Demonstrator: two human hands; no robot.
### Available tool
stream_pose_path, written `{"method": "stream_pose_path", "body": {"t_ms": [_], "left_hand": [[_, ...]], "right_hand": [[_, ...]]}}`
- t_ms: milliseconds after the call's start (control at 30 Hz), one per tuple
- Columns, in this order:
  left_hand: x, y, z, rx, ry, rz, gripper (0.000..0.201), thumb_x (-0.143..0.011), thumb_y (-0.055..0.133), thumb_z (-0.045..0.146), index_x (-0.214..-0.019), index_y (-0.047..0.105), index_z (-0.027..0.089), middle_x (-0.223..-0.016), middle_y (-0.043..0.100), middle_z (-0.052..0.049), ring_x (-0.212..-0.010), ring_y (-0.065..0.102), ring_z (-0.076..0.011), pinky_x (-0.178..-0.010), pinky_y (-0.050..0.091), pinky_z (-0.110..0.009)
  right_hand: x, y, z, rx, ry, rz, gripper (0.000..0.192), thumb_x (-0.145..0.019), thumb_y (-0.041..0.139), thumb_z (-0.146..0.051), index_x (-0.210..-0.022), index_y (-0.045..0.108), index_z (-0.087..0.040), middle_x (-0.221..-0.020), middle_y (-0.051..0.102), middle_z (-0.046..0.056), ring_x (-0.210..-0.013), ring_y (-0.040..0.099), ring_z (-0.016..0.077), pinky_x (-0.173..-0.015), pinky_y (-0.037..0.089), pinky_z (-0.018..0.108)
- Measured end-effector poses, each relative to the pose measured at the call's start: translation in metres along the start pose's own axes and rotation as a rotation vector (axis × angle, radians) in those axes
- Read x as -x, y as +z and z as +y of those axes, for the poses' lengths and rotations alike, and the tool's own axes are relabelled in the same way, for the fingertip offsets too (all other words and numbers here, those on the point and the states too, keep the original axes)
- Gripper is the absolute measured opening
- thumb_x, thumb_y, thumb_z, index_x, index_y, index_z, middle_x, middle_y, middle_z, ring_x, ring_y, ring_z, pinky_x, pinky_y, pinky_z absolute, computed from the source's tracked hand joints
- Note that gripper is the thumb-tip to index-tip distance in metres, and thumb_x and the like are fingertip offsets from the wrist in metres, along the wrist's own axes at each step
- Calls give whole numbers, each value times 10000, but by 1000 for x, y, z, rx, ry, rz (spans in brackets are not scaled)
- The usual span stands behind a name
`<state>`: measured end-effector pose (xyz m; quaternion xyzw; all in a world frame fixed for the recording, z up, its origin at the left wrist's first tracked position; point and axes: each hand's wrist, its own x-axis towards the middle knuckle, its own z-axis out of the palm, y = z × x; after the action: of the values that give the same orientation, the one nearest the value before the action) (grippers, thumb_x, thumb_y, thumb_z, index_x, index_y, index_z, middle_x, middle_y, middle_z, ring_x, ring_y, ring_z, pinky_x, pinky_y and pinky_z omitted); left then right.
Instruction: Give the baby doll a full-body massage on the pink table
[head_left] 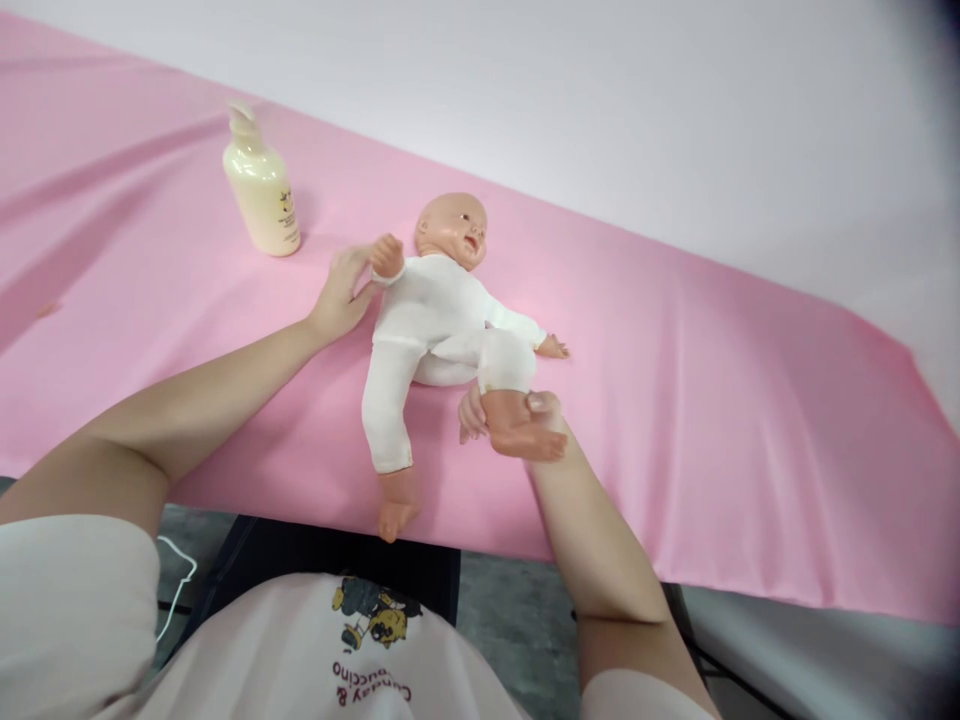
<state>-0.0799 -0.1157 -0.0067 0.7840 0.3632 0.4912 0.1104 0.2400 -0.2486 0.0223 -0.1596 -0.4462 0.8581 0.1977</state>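
A bald baby doll (427,305) in a white suit lies on its back on the pink cloth, its head turned to the right. At the doll's raised arm, my left hand (346,293) is closed around the forearm from the side, with some fingertips hidden behind it. My right hand (472,414) is wrapped from underneath around the doll's lifted, bent leg near the ankle, its thumb showing on the far side. The doll's other leg hangs down toward the front edge of the cloth.
A pale yellow pump bottle (262,195) stands on the pink cloth (705,400) to the left, beyond my left hand. Behind the table rises a white wall (637,120). A white cable (178,580) hangs below the front edge at the left.
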Motion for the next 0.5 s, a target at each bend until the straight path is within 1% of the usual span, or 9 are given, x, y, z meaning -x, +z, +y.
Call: {"method": "stream_pose_path", "body": {"t_ms": [67,167,267,367,433,500], "left_hand": [[1,-1,11,-41,56,-93,470,-1011,455,523,-1404,548,280,-1391,599,-114,-1302,519,-305,-1136,344,-567],[1,0,22,-93,110,-193,411,-999,487,421,-1370,613,296,-1394,606,-121,-1288,519,-304,-1120,346,-568],[2,4,23,-135,165,-205,374,-1009,456,372,-1314,665,316,-1385,621,-114,-1249,520,-297,-1093,366,-556],[3,6,20,-160,173,-195,368,-1011,446,357,-1291,684,326,-1378,629,-111,-1235,515,-299,-1076,374,-549],[3,6,20,-153,155,-200,358,-1000,473,343,-1291,680,329,-1375,629,-107,-1247,515,-297,-1084,363,-552],[3,5,21,-127,135,-201,361,-988,496,332,-1306,665,323,-1383,621,-108,-1263,519,-296,-1099,351,-555]], "right_hand": [[-5,-4,0,26,-48,67,527,-649,725,-679,-763,671,-167,-667,619,23,-672,619,202,-767,580,419],[-11,-7,-1,71,-47,181,490,-716,646,-657,-734,662,-168,-630,616,34,-637,615,209,-729,572,417],[-15,-4,-2,96,-48,304,452,-743,616,-619,-729,656,-169,-622,634,44,-608,633,218,-681,569,404],[-17,0,-1,103,-49,427,431,-732,600,-572,-760,682,-150,-633,664,59,-570,637,221,-619,554,382],[-18,0,-1,103,-43,465,428,-720,594,-560,-777,694,-148,-642,679,62,-561,636,223,-603,542,376],[-18,-2,1,113,-51,444,428,-718,600,-573,-769,693,-158,-646,683,61,-573,637,224,-613,531,371]]}}
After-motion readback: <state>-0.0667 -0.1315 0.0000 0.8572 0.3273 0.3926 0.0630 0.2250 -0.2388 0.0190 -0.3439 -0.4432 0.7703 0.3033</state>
